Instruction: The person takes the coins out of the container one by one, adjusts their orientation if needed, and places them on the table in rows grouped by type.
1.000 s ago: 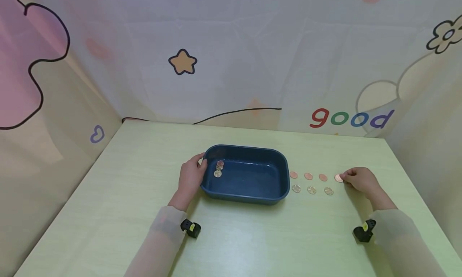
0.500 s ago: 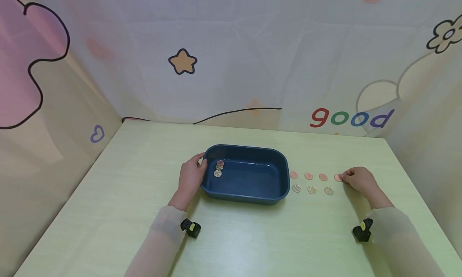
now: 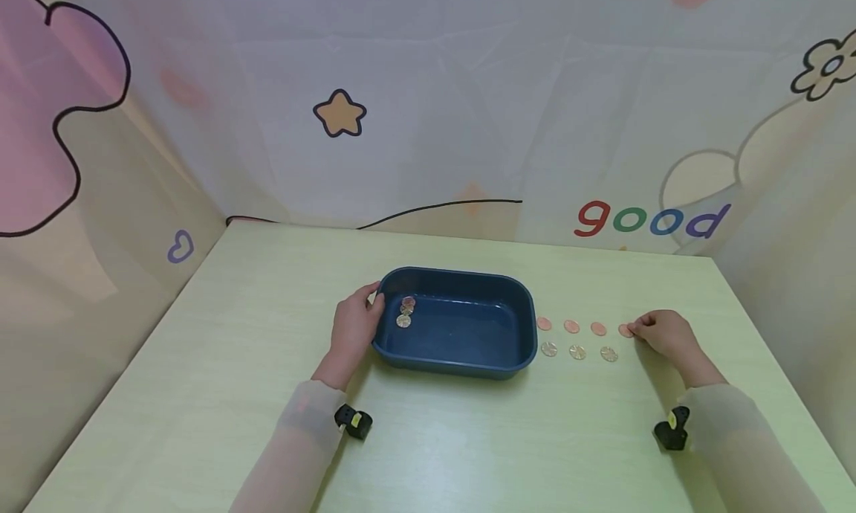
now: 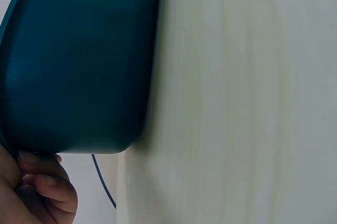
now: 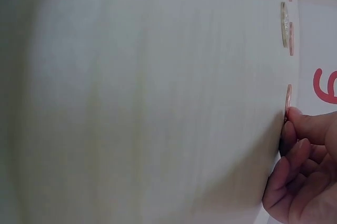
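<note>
My left hand (image 3: pixel 357 321) grips the left end of a dark blue plastic tray (image 3: pixel 468 367), thumb at the rim; in the left wrist view its fingers (image 4: pixel 55 188) curl against the tray's outer wall. Inside the tray, near its left end, copper and gold coins (image 3: pixel 403 321) overlap in a short line. My right hand (image 3: pixel 665 333) pinches the edge of a copper coin (image 3: pixel 625 331) at the right end of the back row. That coin lies low at the table surface; in the right wrist view, thumb and forefinger meet at the coin (image 5: pixel 288 97).
Three more copper coins (image 3: pixel 571 326) continue the back row toward the tray. In front of them lie three gold coins (image 3: pixel 577 352). Everything stands on a pale table (image 3: pixel 428 439), with a printed cloth (image 3: pixel 435 111) hanging behind and at both sides.
The right hand and its copper coin have shifted very slightly left. The left hand, tray and other coins stay where they were.
</note>
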Demonstrator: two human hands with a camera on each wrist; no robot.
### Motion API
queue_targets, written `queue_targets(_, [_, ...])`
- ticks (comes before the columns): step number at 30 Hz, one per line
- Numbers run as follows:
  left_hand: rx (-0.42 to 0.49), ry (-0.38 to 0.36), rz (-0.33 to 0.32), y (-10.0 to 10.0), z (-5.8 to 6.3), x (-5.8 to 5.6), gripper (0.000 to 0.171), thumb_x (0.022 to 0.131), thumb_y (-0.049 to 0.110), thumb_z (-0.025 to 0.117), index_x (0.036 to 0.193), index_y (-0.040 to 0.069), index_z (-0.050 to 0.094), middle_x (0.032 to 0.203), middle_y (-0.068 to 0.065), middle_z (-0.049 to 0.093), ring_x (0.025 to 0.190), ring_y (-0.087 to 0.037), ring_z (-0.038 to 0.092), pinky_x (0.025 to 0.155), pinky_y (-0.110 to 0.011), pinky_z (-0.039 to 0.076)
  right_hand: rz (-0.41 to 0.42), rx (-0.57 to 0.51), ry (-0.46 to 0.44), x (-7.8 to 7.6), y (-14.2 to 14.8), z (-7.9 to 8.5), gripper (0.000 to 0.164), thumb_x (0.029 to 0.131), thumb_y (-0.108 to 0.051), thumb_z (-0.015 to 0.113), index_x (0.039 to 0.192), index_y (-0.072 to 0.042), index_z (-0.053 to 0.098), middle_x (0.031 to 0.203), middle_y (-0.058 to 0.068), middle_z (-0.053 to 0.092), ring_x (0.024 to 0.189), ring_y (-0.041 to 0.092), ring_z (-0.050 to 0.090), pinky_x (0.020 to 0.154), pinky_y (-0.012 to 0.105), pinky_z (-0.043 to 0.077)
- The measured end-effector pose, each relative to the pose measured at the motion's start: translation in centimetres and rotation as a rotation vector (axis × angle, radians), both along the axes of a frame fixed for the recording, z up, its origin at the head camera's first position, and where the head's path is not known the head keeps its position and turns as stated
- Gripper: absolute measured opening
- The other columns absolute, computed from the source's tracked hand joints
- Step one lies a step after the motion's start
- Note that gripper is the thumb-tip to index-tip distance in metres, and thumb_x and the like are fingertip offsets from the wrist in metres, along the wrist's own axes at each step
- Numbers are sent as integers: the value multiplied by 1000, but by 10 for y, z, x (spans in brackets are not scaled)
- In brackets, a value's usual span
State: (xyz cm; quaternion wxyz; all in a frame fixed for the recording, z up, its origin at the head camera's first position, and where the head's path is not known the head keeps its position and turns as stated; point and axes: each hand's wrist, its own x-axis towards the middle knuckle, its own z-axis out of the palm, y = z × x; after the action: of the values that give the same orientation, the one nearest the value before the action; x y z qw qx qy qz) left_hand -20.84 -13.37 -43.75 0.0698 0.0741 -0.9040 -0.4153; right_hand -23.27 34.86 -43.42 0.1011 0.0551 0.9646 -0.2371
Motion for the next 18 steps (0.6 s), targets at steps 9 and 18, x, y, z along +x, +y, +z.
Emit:
queue_targets(9, [6, 2, -2, -1, 4, -1, 41, 103, 18, 55, 139, 0, 61, 61, 2, 40, 55, -13, 38, 54, -26, 30, -79, -134, -55, 1, 4, -1, 44, 106, -24, 50, 123, 17, 50, 113, 34, 55, 99, 40, 52, 81, 40, 47])
queue_targets(18, [12, -11, -4, 0, 3, 1, 41, 103, 18, 56, 139, -1, 61, 60, 3, 39, 54, -13, 37, 54, -26, 30, -115, -262, 30, 4, -2, 10, 51, 110, -30, 41, 131, 16, 48, 96, 10, 65, 77, 9, 54, 66, 24, 48])
